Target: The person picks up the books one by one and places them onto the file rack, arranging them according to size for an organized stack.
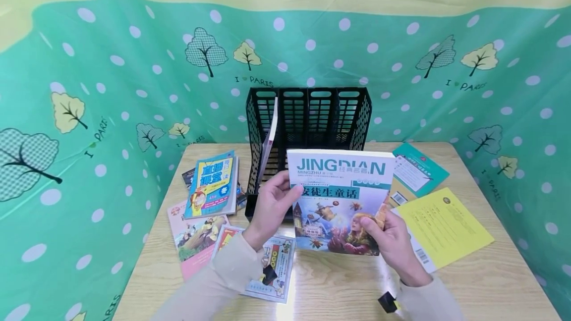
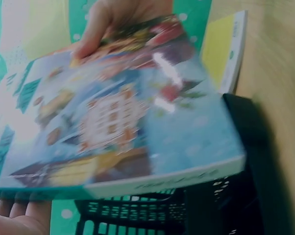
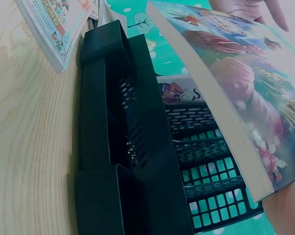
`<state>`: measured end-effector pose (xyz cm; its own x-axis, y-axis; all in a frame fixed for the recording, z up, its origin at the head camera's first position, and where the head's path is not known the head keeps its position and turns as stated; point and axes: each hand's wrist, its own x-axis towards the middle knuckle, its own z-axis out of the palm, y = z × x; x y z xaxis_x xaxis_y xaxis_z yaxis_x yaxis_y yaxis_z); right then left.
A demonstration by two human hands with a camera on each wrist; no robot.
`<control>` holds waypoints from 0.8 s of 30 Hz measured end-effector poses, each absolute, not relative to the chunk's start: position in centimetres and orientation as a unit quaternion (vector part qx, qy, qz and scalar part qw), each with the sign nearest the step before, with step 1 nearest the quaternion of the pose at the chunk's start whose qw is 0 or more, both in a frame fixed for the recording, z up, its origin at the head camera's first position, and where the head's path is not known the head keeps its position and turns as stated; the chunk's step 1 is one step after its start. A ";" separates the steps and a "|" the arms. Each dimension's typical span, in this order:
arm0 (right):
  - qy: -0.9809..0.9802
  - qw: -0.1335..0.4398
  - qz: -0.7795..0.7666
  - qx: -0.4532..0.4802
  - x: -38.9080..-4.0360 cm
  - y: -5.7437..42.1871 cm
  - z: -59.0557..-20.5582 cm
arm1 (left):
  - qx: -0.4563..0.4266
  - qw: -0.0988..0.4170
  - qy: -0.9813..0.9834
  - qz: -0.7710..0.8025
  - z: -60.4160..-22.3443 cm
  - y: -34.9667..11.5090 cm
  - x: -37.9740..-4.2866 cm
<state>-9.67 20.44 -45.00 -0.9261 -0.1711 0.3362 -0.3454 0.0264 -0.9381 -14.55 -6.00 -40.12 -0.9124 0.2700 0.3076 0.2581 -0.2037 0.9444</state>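
Honestly, this looks like pretty early going to me. Only one book that I can spot, a slim white-edged one, is stood on edge in the leftmost compartment of the black perforated plastic rack. Everything else is loose on the pale wood-grain tabletop: a blue-and-yellow book on a little pile, a pink picture-cover book and a pale-blue-bordered book on the left, then a teal book and a bright yellow book on the right, so I'd count those as left to do.

The one in play is a thick paperback with a white-and-teal title band and a fairy-tale painting, held up off the tabletop in front of the rack, cover facing the person.

Pose-wise, the right hand has it by the lower right edge, thumb across the cover, fingers tucked behind. The left hand is up at the opposite edge, fingers partly behind the book; can't tell if it's really pinching or just steadying. Both forearms reach in from below, light sleeves down to the wrists.
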 end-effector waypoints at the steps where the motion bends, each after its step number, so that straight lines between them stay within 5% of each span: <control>1: -0.715 0.063 0.673 0.177 -9.6 20.5 -45.1 | 0.210 0.001 0.630 0.747 -39.9 -6.1 -14.7; 14: -0.731 0.065 0.657 0.174 -9.0 21.0 -45.7 | 0.204 -0.025 0.644 0.737 -37.5 -6.8 -15.9; 24: -0.717 0.075 0.664 0.198 -8.8 21.4 -46.2 | 0.185 0.032 0.661 0.726 -37.1 -7.1 -15.9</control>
<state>-8.83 21.35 -46.18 -0.9102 -0.1850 0.3705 -0.3835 0.0391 -0.9227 -15.94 -7.08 -37.08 -0.9296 0.2916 0.2256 0.1975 -0.1228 0.9726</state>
